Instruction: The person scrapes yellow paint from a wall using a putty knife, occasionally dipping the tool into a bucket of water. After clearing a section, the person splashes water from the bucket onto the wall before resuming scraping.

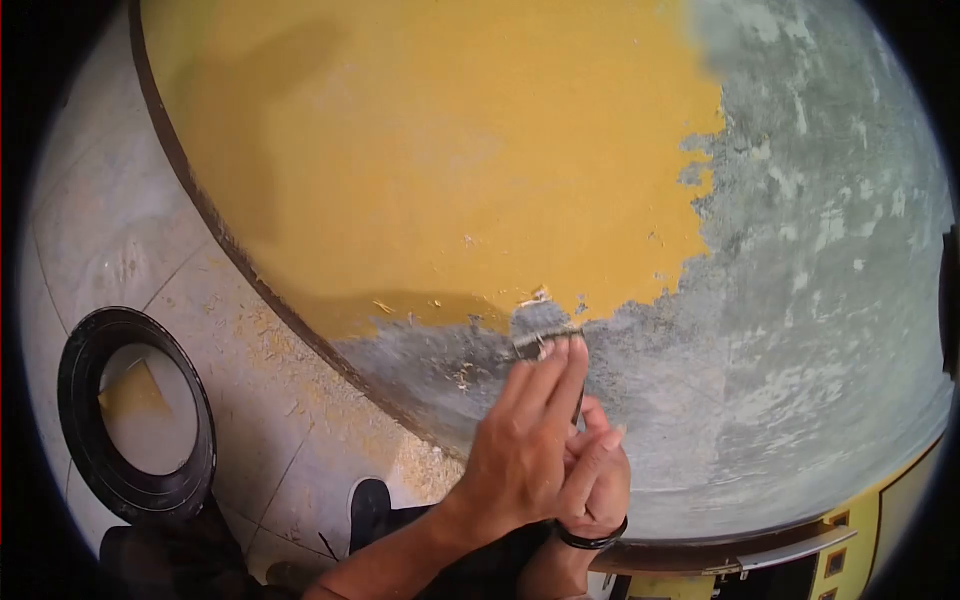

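Observation:
A scraper [546, 336] lies with its blade against the wall [480, 180], at the ragged lower edge of the yellow paint. My left hand [515, 445] presses its extended fingers together on the scraper near the blade. Below it, my right hand [597, 485], with a black band at the wrist, is closed around the handle, which my left hand mostly hides. Curled paint flakes [537, 297] cling just above the blade. Bare grey plaster [640, 370] shows below and to the right of the paint.
A black bucket [205, 430] with pale liquid and a yellowish rectangular piece [135, 392] stands on the tiled floor [110, 230] at left. Paint scrapings [425, 465] lie along the dark skirting [235, 265]. A metal-edged item [790, 552] is at lower right.

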Demonstrator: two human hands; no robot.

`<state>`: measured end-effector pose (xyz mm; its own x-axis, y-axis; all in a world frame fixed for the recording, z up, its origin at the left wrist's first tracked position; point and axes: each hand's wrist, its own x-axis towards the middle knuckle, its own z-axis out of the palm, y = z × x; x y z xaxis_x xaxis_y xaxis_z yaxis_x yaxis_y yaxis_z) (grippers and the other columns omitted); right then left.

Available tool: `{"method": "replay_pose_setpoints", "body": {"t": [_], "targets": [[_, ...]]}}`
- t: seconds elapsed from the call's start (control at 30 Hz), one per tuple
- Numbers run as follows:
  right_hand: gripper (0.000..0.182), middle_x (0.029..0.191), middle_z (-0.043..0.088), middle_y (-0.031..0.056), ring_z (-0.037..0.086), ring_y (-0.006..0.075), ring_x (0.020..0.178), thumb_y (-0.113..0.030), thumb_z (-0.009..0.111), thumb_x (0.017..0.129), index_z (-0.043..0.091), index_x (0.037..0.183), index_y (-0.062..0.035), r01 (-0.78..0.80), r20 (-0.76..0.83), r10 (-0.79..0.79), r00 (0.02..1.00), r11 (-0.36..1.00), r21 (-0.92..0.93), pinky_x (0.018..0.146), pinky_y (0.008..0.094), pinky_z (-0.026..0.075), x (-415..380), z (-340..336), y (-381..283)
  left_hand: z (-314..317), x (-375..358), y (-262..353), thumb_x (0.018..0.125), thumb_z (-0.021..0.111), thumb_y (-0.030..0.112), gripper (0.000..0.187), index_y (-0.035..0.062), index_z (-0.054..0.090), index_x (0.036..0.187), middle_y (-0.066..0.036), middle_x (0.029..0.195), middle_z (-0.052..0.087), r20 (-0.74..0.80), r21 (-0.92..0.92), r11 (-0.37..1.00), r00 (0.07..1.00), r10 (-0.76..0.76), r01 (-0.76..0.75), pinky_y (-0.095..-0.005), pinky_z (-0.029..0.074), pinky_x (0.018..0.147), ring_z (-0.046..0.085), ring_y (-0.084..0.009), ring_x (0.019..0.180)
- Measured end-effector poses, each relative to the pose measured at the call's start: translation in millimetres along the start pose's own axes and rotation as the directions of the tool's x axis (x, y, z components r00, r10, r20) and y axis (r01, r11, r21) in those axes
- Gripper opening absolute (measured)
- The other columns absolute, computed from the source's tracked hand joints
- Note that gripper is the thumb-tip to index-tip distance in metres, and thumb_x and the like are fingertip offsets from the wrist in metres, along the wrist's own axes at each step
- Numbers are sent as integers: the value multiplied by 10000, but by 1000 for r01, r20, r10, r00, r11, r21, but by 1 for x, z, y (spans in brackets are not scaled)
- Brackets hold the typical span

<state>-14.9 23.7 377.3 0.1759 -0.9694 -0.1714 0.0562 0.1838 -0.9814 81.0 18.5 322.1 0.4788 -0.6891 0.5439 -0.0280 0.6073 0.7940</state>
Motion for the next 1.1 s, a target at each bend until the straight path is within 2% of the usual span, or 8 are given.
{"method": "replay_pose_setpoints", "body": {"t": [0.13,0.2,0.33,0.37,0.47,0.5,1.0,1.1], "targets": [[337,1098,541,200,573,247,961,-20,487,902,373,1219,-41,121,215,-29,976,896,-426,792,309,484,-1,-8,-9,-11,11,6,826,620,309,670,-200,420,1212,-325,1131,501,34,-19,999,998,-45,46,-428,430,905,508,-436,998],[315,1010,572,165,573,186,842,-18,495,903,398,1200,-56,2,-20,0,1000,994,109,698,279,474,-17,6,-9,-2,2,5,814,626,305,672,-198,422,1211,-324,1112,502,22,-66,997,999,44,-42,-429,434,880,508,-430,978],[293,975,573,137,585,178,819,-1,487,904,412,1178,-71,-23,35,21,999,998,55,687,266,484,-2,12,-17,-5,16,7,812,627,312,680,-196,421,1214,-324,1113,503,-11,20,998,998,55,-55,-425,436,887,508,-425,964],[537,937,593,109,537,123,805,-318,276,1003,593,918,107,256,163,-197,967,731,-633,682,226,425,4,6,-15,-10,21,12,817,624,314,678,-198,421,1212,-327,1113,502,41,15,1000,999,-15,15,-427,437,890,506,-429,964],[554,869,598,90,527,117,798,-341,262,1003,577,940,110,109,-183,-145,972,976,-191,664,220,405,-16,22,-13,2,8,8,819,622,308,668,-197,423,1209,-327,1112,502,28,-56,997,998,54,-52,-428,438,885,504,-432,961],[552,864,596,83,515,69,795,-370,257,1003,490,1111,119,216,5,-285,959,716,-664,607,166,366,-11,22,-13,4,7,14,822,621,310,671,-197,420,1213,-323,1113,503,55,-56,998,998,19,-16,-427,438,885,504,-430,954],[251,980,617,123,577,104,755,-60,518,915,432,1150,-75,62,260,-93,961,990,127,604,195,459,7,0,-19,-8,28,21,830,610,338,703,-204,404,1226,-333,1118,490,31,-14,999,999,37,-36,-436,429,884,498,-432,986],[214,911,605,75,496,49,651,-25,516,911,457,1114,-66,41,-69,-41,997,999,-5,545,174,404,-3,15,-30,4,24,23,814,622,342,708,-202,415,1216,-330,1107,495,16,-16,995,995,96,-96,-428,435,862,500,-415,952]]}}
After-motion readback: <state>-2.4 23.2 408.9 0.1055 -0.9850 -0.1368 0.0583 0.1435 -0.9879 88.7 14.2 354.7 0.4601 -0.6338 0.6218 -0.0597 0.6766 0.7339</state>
